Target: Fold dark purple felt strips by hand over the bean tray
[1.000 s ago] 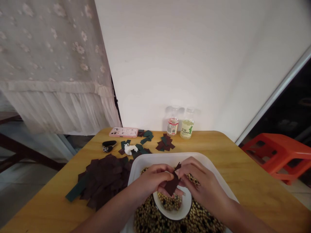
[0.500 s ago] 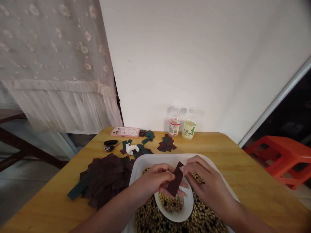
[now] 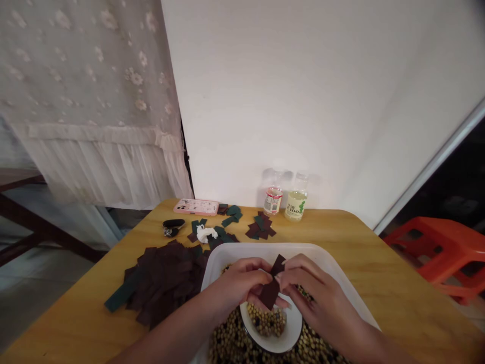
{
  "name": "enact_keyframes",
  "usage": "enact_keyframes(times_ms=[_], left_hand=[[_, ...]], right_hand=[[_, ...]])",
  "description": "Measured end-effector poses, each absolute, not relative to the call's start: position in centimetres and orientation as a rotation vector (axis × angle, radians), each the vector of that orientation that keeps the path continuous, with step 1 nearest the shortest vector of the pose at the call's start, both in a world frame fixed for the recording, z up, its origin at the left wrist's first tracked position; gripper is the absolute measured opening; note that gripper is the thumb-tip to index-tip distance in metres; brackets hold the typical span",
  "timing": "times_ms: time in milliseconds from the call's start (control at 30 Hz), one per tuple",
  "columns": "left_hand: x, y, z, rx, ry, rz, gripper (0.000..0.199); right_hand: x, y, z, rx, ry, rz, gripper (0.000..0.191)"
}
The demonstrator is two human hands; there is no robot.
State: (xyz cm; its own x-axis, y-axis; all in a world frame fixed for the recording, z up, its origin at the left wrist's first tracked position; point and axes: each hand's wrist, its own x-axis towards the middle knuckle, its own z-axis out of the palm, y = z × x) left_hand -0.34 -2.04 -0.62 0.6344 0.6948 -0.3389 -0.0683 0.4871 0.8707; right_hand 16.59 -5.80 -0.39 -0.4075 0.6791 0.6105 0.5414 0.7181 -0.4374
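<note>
My left hand (image 3: 240,280) grips a dark brown flat rectangular piece (image 3: 270,295) between thumb and fingers, tilted over a white bowl (image 3: 292,331). My right hand (image 3: 320,288) is closed, its thumb and fingertips pinched at the right edge of the same piece; whether anything small is also between them is hidden. Small round tan and dark beads or seeds (image 3: 265,321) lie in the bowl. The bowl stands in a white tray (image 3: 261,247) with many more of these grains (image 3: 231,344) around it.
Left of the tray lies a heap of dark brown pieces (image 3: 166,278), with a green strip (image 3: 120,296). Behind are small piles (image 3: 261,226), crumpled white tissue (image 3: 206,233), keys (image 3: 173,227), a pink-cased phone (image 3: 196,207) and two bottles (image 3: 273,200). An orange stool (image 3: 443,242) stands right.
My right fingertips have moved down and left along the brown piece, from its upper corner to its middle. My left hand keeps its hold. The view has shifted slightly.
</note>
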Motion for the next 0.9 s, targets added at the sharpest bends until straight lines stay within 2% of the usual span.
enact_keyframes(times_ms=[900], left_hand=[[-0.44,-2.04,-0.86,0.987,0.746,0.503,0.021]], right_hand=[[16.61,-5.77,-0.25,-0.966,-2.049,0.178,0.02]])
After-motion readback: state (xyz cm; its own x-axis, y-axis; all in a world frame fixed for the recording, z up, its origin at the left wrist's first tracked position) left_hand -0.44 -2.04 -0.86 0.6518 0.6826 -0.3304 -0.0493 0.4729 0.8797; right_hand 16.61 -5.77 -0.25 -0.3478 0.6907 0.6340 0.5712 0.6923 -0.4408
